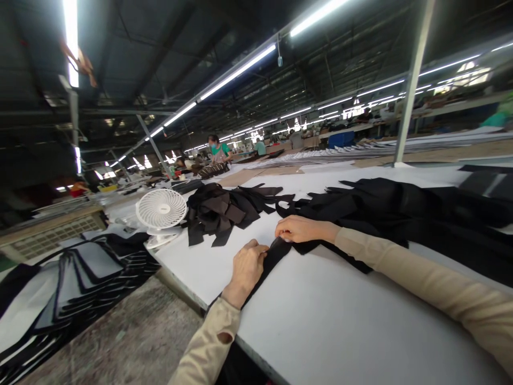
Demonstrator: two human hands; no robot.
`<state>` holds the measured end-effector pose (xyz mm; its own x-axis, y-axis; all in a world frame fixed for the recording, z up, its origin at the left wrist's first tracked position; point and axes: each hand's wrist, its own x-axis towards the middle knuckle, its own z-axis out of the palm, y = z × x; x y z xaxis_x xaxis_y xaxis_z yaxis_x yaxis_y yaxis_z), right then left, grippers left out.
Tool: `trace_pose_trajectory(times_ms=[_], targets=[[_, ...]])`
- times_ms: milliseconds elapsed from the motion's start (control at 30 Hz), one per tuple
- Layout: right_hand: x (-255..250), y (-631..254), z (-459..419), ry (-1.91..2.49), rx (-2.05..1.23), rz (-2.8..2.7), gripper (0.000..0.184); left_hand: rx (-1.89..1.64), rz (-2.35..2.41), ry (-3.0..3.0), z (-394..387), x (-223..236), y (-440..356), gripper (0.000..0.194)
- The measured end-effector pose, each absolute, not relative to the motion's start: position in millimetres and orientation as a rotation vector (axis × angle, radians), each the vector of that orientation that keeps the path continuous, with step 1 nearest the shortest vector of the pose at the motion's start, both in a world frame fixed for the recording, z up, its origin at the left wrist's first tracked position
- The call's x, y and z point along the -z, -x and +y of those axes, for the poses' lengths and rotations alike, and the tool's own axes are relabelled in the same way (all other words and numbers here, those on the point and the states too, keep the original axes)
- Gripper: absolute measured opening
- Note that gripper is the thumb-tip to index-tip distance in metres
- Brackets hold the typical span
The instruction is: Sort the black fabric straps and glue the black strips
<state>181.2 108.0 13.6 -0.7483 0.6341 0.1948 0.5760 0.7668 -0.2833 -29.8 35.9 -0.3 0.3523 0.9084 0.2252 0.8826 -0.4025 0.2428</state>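
Observation:
A strip of black fabric [269,268] runs across the near part of the white table [340,310], its lower end passing under my left wrist toward the edge. My left hand [247,269] pinches the strip's side with thumb and forefinger. At the far end of the same strip, my right hand [298,229] has its fingertips pressed together on the fabric. More black fabric lies under my right wrist and joins a large heap of black fabric pieces [401,208] on the right. A smaller pile of dark fabric pieces [224,208] sits beyond my left hand.
A small white fan [162,209] stands at the table's left corner. Stacked black and grey panels [80,278] lie lower left, beside bare floor [132,331]. A metal post [412,85] rises at the back right. A co-worker [218,149] stands farther off among other tables.

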Motion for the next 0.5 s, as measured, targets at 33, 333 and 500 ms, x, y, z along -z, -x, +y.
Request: trace_pose_trajectory(times_ms=[33, 333, 500], targets=[[-13, -181, 108, 0.938, -0.272, -2.685, 0.021, -0.496, 1.672, -2.517, 36, 0, 30, 0.028], [5, -179, 100, 0.721, 0.48, -2.827, 0.024, -0.459, 1.63, -2.536, 35, 0, 31, 0.035], [7, -179, 94, 0.628, 0.697, -2.892, 0.026, -0.338, 1.576, -2.75, 31, -1, 32, 0.038]])
